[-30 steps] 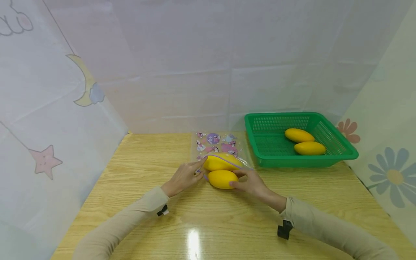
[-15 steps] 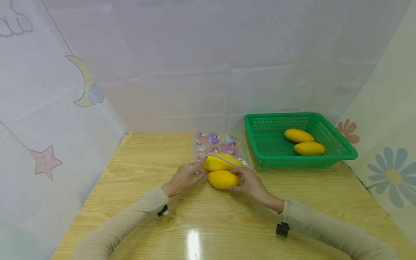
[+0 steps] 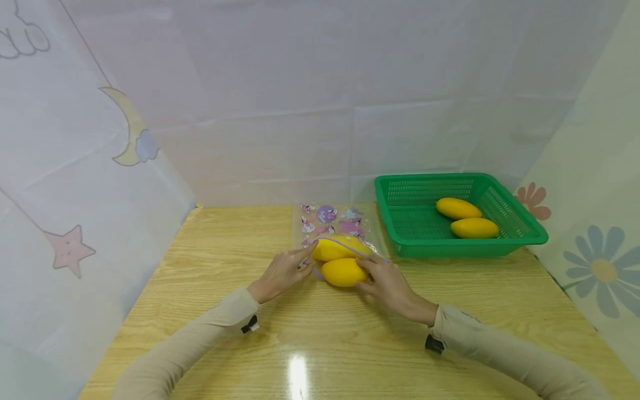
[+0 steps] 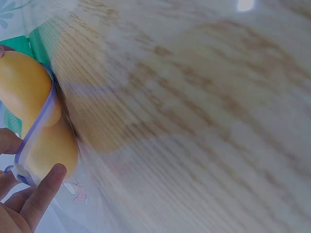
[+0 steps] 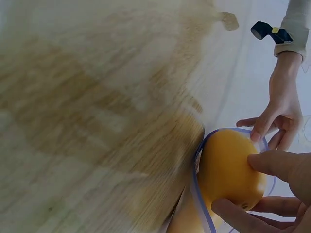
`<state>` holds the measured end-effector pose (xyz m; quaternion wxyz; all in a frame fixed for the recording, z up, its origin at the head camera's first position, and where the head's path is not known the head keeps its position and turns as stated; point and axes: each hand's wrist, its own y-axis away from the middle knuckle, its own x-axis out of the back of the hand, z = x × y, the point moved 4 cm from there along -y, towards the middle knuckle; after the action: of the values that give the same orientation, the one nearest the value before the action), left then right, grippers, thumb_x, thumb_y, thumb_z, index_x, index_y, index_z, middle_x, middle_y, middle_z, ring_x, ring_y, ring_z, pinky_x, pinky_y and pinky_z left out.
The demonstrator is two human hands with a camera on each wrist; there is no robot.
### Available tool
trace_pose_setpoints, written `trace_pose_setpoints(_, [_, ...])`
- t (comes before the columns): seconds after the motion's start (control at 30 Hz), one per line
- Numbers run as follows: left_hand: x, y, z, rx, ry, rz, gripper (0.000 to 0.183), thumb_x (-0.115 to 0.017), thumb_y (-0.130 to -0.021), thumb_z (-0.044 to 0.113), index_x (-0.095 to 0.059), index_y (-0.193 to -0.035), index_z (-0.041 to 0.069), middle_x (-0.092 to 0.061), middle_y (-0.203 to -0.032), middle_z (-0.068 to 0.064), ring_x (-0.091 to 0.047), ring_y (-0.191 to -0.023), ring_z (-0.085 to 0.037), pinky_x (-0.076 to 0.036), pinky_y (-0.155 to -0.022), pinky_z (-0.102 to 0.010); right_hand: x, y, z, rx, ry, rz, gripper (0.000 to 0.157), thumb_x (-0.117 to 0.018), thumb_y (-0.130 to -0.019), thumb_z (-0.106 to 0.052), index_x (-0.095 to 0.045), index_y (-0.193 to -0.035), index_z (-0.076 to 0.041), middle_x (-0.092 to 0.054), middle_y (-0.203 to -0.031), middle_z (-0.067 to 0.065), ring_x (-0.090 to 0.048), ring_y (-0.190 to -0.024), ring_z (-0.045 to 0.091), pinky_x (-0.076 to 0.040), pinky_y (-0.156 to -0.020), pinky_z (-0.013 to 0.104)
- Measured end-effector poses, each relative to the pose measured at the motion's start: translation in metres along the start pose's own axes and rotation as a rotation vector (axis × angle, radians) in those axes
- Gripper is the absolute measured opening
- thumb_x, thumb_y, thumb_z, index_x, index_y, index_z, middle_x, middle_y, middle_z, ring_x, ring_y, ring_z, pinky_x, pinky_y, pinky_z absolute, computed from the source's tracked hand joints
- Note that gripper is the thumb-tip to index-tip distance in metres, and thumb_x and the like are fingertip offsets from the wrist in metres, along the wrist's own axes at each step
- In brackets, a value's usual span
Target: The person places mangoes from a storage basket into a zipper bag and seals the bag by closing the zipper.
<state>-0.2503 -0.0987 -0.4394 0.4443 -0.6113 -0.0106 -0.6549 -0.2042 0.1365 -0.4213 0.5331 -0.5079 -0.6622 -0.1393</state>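
"On the wood-grained table (image 3: 350,344), what's that shiny thing?"

"A clear plastic bag (image 3: 340,222) printed in pink and purple, with a smooth oval fruit (image 3: 330,251) inside. The left hand (image 3: 284,273) pinches its purple rim (image 4: 38,119); the right hand (image 3: 392,286) grips a second yellow fruit (image 3: 343,273) within that rim."

"Any writing?"

"Too small to read. Just beside, a slotted green basket (image 3: 465,249) holds two more fruits (image 3: 474,228)."

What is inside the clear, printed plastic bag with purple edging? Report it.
One smooth yellow oval fruit lies inside the bag; another, gripped by the right hand, is partway in. Whatever lies beneath them is covered.
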Motion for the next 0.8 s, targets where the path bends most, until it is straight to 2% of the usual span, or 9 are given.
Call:
trace_pose_setpoints(0.1, [0.001,-0.001,0.0,-0.006,-0.001,0.008,0.06,-0.076,-0.085,0.002,-0.052,-0.139,-0.004,-0.069,-0.075,-0.007,-0.021,-0.043,0.003,-0.023,-0.039,-0.013,-0.001,-0.002,0.0,0.021,0.045,0.019,0.05,-0.085,-0.079,-0.017,-0.067,-0.119,0.007,-0.066,-0.117,0.022,-0.066,-0.085,0.026,-0.057,-0.069,0.037])
trace_pose_setpoints(0.23, [0.001,-0.001,0.0,-0.015,-0.01,0.011,0.06,-0.077,-0.084,0.002,-0.053,-0.138,-0.005,-0.068,-0.074,-0.006,-0.02,-0.043,0.003,-0.023,-0.039,-0.013,-0.002,-0.003,-0.001,0.039,0.121,0.039,0.05,-0.085,-0.079,-0.02,-0.067,-0.118,0.006,-0.066,-0.119,0.021,-0.067,-0.096,0.035,-0.057,-0.075,0.048])
trace_pose_setpoints(0.47, [0.0,-0.001,0.0,0.0,-0.011,-0.002,0.06,-0.076,-0.084,0.002,-0.053,-0.139,-0.004,-0.071,-0.079,-0.009,-0.022,-0.043,0.001,-0.023,-0.039,-0.014,-0.005,-0.005,-0.008,0.056,0.217,0.039,0.046,-0.083,-0.081,-0.023,-0.068,-0.114,0.005,-0.068,-0.116,0.022,-0.07,-0.088,0.034,-0.058,-0.06,0.04])
trace_pose_setpoints(0.7, [0.001,-0.001,0.0,-0.011,-0.01,0.003,0.059,-0.076,-0.084,0.001,-0.053,-0.138,-0.004,-0.073,-0.085,-0.012,-0.023,-0.043,0.001,-0.024,-0.04,-0.013,-0.008,-0.007,-0.011,0.107,0.267,0.07,0.044,-0.085,-0.079,-0.024,-0.069,-0.109,0.003,-0.068,-0.115,0.021,-0.07,-0.087,0.034,-0.059,-0.065,0.043])
trace_pose_setpoints(0.8, [0.001,-0.002,0.0,-0.018,-0.008,0.007,0.059,-0.075,-0.085,0.002,-0.053,-0.139,-0.004,-0.073,-0.089,-0.013,-0.023,-0.043,0.002,-0.024,-0.039,-0.013,-0.009,-0.008,-0.01,0.125,0.289,0.097,0.04,-0.086,-0.077,-0.023,-0.067,-0.104,0.0,-0.071,-0.103,0.016,-0.069,-0.074,0.028,-0.057,-0.055,0.039])
